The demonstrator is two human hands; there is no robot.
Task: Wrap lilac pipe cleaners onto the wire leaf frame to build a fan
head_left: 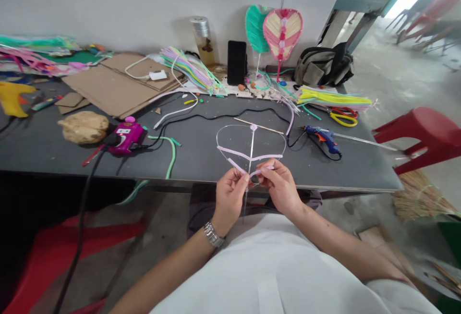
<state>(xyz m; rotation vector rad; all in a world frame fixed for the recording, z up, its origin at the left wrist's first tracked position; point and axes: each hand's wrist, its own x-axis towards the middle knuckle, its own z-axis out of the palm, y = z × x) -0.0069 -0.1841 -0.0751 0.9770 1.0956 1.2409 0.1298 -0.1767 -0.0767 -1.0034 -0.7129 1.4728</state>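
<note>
A thin wire frame (217,134), rounded at the top with a central stem, lies at the table's front edge. One pale purple fuzzy strip (234,152) crosses it in a shallow V, and a small purple tuft (253,127) tops the stem. My left hand (232,191) pinches the frame's lower end near the stem, beside a second purple strip (236,165). To its right, my right hand (280,184) grips the right part of that lower strip between thumb and fingers. The fingertips of both hands nearly meet at the stem.
A blue glue gun (322,138) lies right of the frame, with yellow-handled scissors (344,119) behind it. A magenta power socket (126,137) with black cables sits left. Bundles of fuzzy stems (192,71), a phone (236,63) and a finished pink fan (283,34) stand along the wall.
</note>
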